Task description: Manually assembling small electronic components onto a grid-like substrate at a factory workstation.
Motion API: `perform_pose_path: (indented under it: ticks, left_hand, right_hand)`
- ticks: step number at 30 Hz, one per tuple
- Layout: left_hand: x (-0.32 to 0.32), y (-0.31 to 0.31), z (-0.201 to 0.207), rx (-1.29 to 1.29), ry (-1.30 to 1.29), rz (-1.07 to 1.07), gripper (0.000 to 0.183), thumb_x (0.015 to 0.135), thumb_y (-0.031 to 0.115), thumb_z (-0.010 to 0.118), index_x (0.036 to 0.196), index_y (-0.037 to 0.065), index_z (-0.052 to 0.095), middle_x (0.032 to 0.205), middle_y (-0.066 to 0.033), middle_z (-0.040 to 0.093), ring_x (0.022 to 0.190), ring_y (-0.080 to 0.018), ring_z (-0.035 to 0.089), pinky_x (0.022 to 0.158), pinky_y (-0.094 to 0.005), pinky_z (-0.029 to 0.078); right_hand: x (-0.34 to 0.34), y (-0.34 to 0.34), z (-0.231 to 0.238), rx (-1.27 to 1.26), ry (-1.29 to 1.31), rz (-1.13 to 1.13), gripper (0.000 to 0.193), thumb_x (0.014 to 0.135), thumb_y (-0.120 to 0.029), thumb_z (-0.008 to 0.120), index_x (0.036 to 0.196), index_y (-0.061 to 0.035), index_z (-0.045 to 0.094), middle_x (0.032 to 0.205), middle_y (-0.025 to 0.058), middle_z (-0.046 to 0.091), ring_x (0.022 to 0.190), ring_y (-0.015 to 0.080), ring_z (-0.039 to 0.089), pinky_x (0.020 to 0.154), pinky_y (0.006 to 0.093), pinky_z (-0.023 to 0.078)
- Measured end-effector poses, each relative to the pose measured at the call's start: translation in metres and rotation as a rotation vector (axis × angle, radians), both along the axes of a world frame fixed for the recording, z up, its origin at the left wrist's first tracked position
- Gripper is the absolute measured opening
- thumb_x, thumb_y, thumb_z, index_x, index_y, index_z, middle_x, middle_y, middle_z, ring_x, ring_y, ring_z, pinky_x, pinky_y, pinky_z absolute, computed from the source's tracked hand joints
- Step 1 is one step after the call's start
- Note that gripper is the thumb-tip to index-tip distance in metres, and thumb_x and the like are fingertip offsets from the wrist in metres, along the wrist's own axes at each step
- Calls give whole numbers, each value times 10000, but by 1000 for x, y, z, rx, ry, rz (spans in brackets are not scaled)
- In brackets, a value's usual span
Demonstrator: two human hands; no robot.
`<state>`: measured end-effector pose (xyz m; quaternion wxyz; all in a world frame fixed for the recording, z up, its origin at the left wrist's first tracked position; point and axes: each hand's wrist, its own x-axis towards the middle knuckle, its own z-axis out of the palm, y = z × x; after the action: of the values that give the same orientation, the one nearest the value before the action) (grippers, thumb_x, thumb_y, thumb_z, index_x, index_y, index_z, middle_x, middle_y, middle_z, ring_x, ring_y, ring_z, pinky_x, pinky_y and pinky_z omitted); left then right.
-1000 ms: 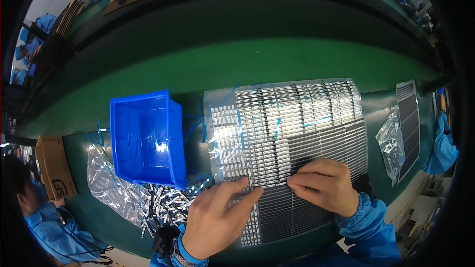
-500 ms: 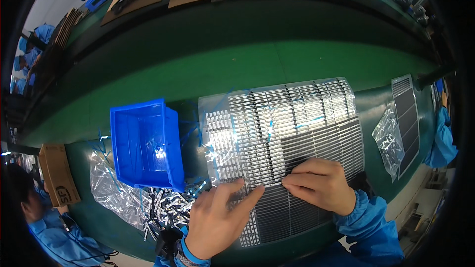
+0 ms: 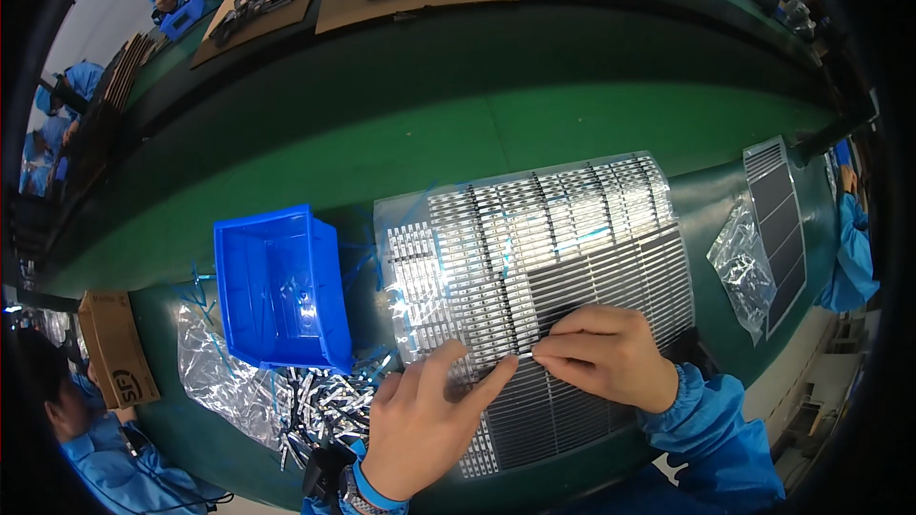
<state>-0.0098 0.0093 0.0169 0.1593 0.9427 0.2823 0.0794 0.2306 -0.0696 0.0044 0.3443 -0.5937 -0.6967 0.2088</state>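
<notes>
Two bare hands are at work on a striped sheet (image 3: 611, 276), which lies on a green bench (image 3: 458, 128) and serves as my landmark. Rows of silvery strips (image 3: 477, 295) cover its upper and left parts; the rest shows dark, finely lined. Over the sheet's lower left, the left hand (image 3: 415, 424) has thumb and forefinger spread apart, both tips down by the strips. At the sheet's middle, the right hand (image 3: 601, 362) has thumb and forefinger pinched together at the end of a strip row; whether they grip a strip, I can't tell. The two thumbs are near each other. Left of the sheet stands a blue bin (image 3: 329, 295), with a heap of loose strips (image 3: 329, 410) and a clear plastic bag (image 3: 218, 381) nearer the person. Right of the sheet lie crumpled clear film (image 3: 742, 267) and a dark panelled sheet (image 3: 780, 214).
</notes>
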Motion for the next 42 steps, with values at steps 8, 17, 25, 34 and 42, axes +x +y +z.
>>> perform_pose_path:
  ticks: [8,17,25,34,42]
  left_hand:
    - [2,4,-1,-12,-5,-9,666,734,98,756,1344,362,705,1170,-84,521,807,-245,644,705,-386,567]
    - [-15,-9,-5,3,-99,64,661,732,89,766,1367,259,694,1253,-96,564,860,-241,663,732,-370,584]
    - [-20,-26,104,267,-509,395,481,795,105,817,1266,78,727,979,-59,633,772,-213,529,681,-336,462]
    - [-40,39,37,399,-313,582,653,964,246,684,1543,50,454,1580,-277,394,1497,-497,298,1168,-607,296]
    - [-76,-10,58,161,-519,389,307,873,83,768,1175,44,728,1136,-124,719,1169,-339,660,1003,-436,524]
  right_hand:
    - [-10,7,8,-196,212,-173,180,833,-69,838,1001,-48,779,814,59,694,603,104,634,500,242,519]
    - [-21,11,0,-122,241,-151,191,760,28,826,933,-24,763,738,49,653,550,95,553,508,241,438]
    - [-18,5,-12,-86,283,-234,157,711,75,787,830,-1,719,731,62,633,566,95,555,515,238,402]
    - [-13,1,-34,84,278,-195,172,739,116,743,839,14,647,787,73,584,560,99,513,521,251,381]
    - [-12,-3,-27,19,259,-209,143,740,69,766,804,-7,663,762,76,591,555,113,517,516,260,372]
